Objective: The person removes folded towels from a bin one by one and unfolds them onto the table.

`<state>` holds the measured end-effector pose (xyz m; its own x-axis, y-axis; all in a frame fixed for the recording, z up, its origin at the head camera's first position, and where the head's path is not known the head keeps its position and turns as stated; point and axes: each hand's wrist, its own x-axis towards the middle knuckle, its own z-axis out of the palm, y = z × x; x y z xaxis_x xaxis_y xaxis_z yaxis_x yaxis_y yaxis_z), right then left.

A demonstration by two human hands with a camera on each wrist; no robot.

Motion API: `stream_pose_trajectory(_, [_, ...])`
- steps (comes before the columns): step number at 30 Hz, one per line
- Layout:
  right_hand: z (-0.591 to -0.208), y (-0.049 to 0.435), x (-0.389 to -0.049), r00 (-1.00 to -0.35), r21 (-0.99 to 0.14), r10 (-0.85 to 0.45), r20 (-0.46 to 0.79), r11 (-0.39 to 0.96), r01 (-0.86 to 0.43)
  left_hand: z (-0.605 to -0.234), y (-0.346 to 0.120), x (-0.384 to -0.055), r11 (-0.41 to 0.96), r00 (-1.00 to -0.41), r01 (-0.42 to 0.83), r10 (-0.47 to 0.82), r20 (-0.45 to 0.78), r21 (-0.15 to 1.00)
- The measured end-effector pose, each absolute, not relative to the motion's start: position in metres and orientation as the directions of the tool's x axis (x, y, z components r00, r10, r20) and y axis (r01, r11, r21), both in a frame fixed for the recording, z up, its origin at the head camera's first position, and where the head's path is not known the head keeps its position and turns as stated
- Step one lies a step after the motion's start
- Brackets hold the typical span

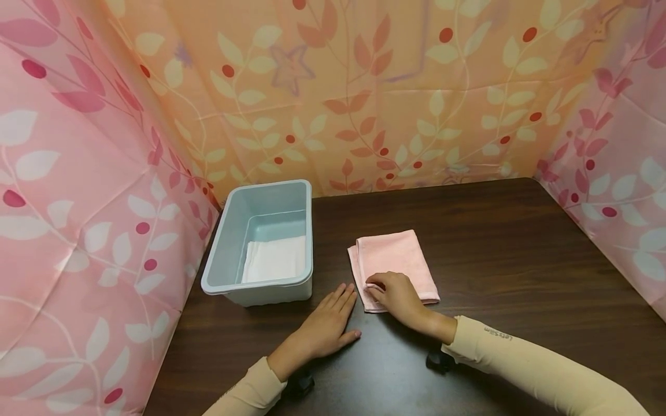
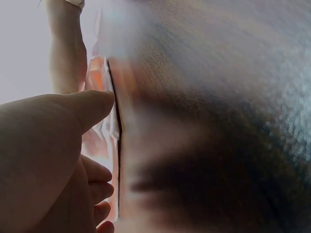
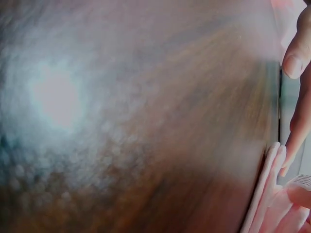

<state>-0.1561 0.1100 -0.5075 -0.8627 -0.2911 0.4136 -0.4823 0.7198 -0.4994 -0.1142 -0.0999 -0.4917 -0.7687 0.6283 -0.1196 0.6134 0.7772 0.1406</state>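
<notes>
A folded pink towel lies on the dark wooden table, its layers slightly offset along the left side. Its near left corner is pinched between the thumb and fingers of my right hand, where a small whitish bit, perhaps a label, shows. Palm down on the table, my left hand rests just left of the towel with its fingers straight and the thumb out to the side. In the right wrist view the folded edge of the pink towel appears at lower right, with a printed white label beside it.
A light blue plastic bin stands on the left of the table, behind my left hand. Inside it lies a folded white cloth. Flowered curtains hang behind the table and on both sides.
</notes>
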Motion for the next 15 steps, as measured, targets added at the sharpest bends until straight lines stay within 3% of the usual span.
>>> stream_pose_trajectory(7, [-0.506,0.111,-0.157,-0.864,-0.518,-0.285,0.416,0.706,-0.483,-0.49,-0.098,-0.114,0.777,-0.768,0.613,0.629,-0.123,0.146])
stream_pose_trajectory(15, [-0.495,0.117,-0.164,-0.876,-0.622,-0.231,0.423,0.628,-0.467,-0.483,-0.094,-0.111,0.748,-0.738,0.653,0.664,-0.119,0.121])
